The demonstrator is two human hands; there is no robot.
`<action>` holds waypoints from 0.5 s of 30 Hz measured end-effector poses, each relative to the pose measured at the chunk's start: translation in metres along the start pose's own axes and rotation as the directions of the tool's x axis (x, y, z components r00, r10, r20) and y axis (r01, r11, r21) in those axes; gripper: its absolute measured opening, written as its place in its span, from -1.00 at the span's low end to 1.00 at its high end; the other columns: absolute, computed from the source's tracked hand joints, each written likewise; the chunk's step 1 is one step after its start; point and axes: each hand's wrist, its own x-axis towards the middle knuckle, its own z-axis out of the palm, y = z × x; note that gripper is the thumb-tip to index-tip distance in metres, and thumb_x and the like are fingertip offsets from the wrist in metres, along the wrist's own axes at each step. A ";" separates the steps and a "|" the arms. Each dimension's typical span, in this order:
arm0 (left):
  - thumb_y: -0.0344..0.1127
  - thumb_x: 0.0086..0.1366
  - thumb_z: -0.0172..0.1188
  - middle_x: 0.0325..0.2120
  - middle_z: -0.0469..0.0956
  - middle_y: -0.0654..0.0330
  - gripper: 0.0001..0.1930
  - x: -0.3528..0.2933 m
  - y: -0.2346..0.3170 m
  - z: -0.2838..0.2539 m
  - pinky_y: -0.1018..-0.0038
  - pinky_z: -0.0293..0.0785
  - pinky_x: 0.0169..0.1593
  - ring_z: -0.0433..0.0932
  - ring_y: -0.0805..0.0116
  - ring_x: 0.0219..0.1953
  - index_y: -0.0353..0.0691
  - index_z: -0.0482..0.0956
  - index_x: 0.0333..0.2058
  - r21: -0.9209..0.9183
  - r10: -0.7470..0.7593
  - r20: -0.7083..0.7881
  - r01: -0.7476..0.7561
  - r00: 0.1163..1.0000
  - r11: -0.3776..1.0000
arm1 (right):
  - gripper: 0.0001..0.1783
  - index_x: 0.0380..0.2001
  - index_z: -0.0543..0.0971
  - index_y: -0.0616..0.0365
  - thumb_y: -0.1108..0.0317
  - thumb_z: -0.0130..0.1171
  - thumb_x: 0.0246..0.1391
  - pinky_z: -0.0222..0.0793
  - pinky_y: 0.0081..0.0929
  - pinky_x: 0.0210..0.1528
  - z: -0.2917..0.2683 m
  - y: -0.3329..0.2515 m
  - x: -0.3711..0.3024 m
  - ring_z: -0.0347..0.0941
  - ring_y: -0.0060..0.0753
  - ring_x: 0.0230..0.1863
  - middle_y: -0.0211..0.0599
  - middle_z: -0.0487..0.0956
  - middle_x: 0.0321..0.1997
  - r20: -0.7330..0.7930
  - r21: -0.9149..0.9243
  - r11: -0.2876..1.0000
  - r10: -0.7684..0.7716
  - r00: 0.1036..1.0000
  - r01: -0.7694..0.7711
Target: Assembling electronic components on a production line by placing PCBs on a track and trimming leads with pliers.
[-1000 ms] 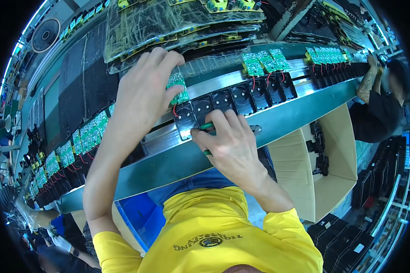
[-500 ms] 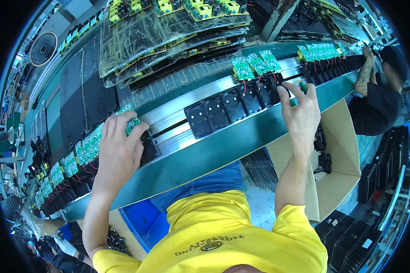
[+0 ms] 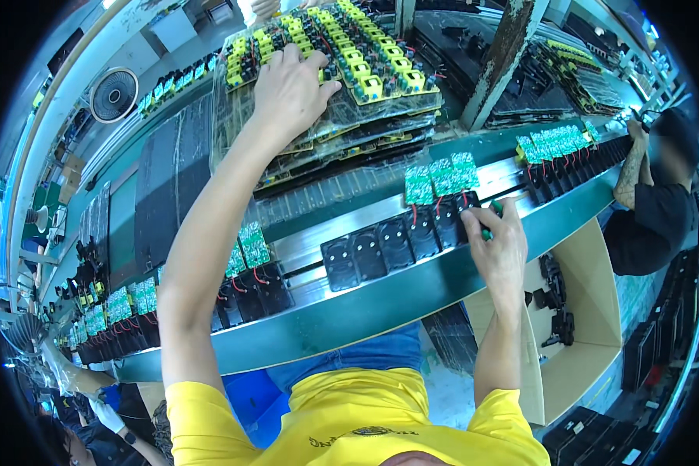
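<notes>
My left hand (image 3: 293,92) is stretched out over the top tray of circuit boards with yellow transformers (image 3: 353,58), fingers spread and reaching among the boards at its near edge. No board shows lifted in it. My right hand (image 3: 499,245) is closed round a slim green tool (image 3: 487,232), whose kind I cannot make out. It rests at the right end of a row of black plastic casings (image 3: 368,252) on the metal rail. Green circuit boards (image 3: 446,176) lie behind the right-hand casings, joined to them by red wires.
More wired casings (image 3: 260,289) line the rail at left, and others (image 3: 555,145) at right near a co-worker (image 3: 652,186). A rusty post (image 3: 505,66) stands behind the bench. A cardboard box (image 3: 590,311) with black parts stands below the green bench edge (image 3: 380,303).
My left hand has left the casing and green board at the left of the rail and moved up to the stacked trays. My right hand stays by the row's right end with the green tool.
</notes>
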 end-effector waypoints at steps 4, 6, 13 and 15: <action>-0.12 0.51 0.45 -0.06 0.64 0.15 -0.71 0.016 -0.002 0.009 0.12 0.62 0.15 0.66 0.05 0.00 -0.16 0.70 0.03 -0.022 -0.022 0.074 0.024 0.997 0.999 | -0.81 -0.06 0.91 0.05 0.26 0.54 0.34 0.61 -0.14 -0.07 -0.003 -0.006 0.000 0.63 -0.08 -0.11 -0.19 0.61 0.00 0.030 0.046 0.999 -0.016 0.999 0.015; -0.15 0.50 0.45 -0.09 0.66 0.13 -0.73 0.014 -0.008 -0.001 0.12 0.63 0.13 0.66 0.03 -0.07 -0.17 0.68 0.00 -0.163 0.011 0.175 0.018 0.984 0.986 | -0.75 0.02 0.90 0.04 0.28 0.56 0.33 0.59 -0.19 -0.06 -0.010 -0.012 0.003 0.62 -0.12 -0.10 -0.18 0.61 0.03 -0.044 0.039 0.998 -0.051 0.998 0.053; -0.50 0.27 0.56 -0.09 0.73 0.10 -0.21 -0.066 0.059 -0.090 0.21 0.68 0.07 0.74 0.12 -0.11 -0.21 0.38 0.42 -0.740 0.163 0.333 0.150 0.929 0.655 | -0.52 0.20 0.87 0.06 0.35 0.64 0.20 0.54 -0.26 0.06 -0.031 -0.078 0.016 0.55 -0.19 -0.03 -0.22 0.60 0.05 -0.070 0.543 0.819 -0.179 0.981 0.188; -0.55 0.24 0.58 -0.04 0.74 0.12 0.00 -0.095 0.074 -0.118 0.26 0.66 0.16 0.74 0.17 -0.02 -0.20 0.27 0.61 -0.724 0.168 0.451 0.249 0.876 0.644 | -0.48 0.22 0.86 0.07 0.37 0.65 0.16 0.52 -0.27 0.08 -0.026 -0.098 0.017 0.53 -0.19 -0.02 -0.24 0.59 0.05 -0.032 0.618 0.761 -0.226 0.974 0.197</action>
